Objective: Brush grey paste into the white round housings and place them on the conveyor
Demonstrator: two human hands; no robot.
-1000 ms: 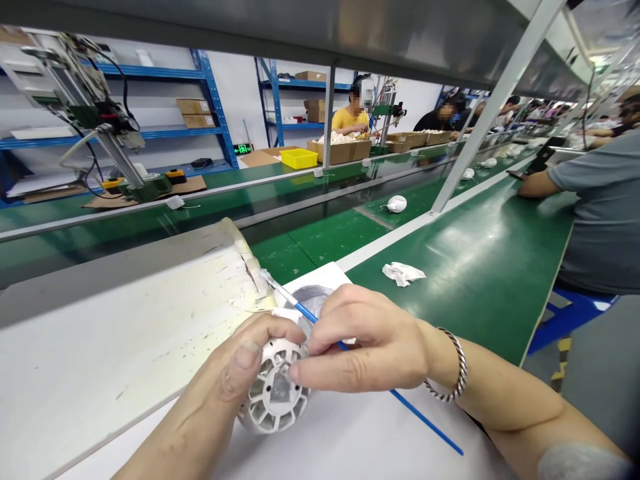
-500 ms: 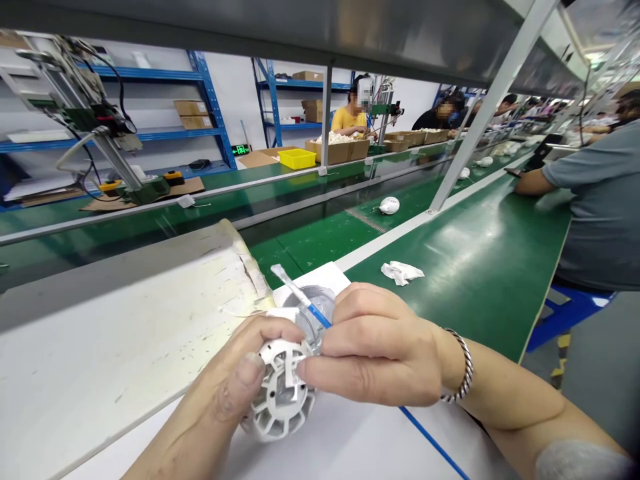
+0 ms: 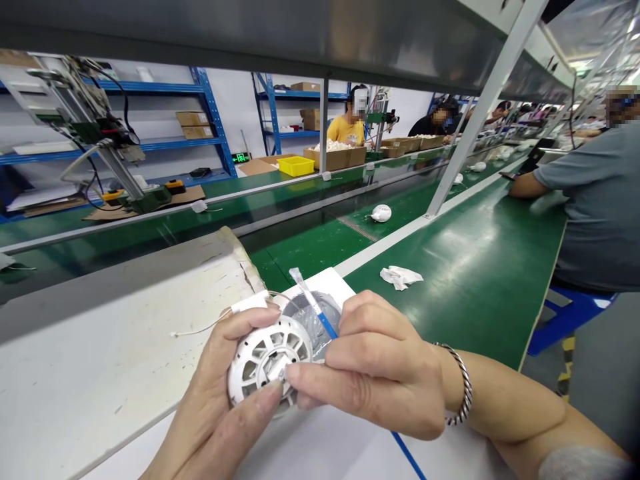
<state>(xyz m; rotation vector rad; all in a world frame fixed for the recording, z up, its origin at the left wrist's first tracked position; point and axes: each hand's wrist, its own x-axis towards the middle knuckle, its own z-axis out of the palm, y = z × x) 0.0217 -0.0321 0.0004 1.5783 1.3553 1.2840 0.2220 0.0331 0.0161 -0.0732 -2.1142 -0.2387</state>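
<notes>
Green worktop (image 3: 475,293), white sheet (image 3: 310,460), some fiddly work being done
By the fingers of the left hand (image 3: 215,393) and right hand (image 3: 380,373), a vented housing (image 3: 267,345) (held above the sheet) and a blue brush (image 3: 327,325) are gripped, in that order; a tiny pale piece (image 3: 277,368) mid-housing is touched by the right fingertips.

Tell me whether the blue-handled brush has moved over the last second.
Yes. The blue-handled brush has shifted rightward in the view: its tip was at the worn edge of the white board and now sits clear, right of that edge.
</notes>
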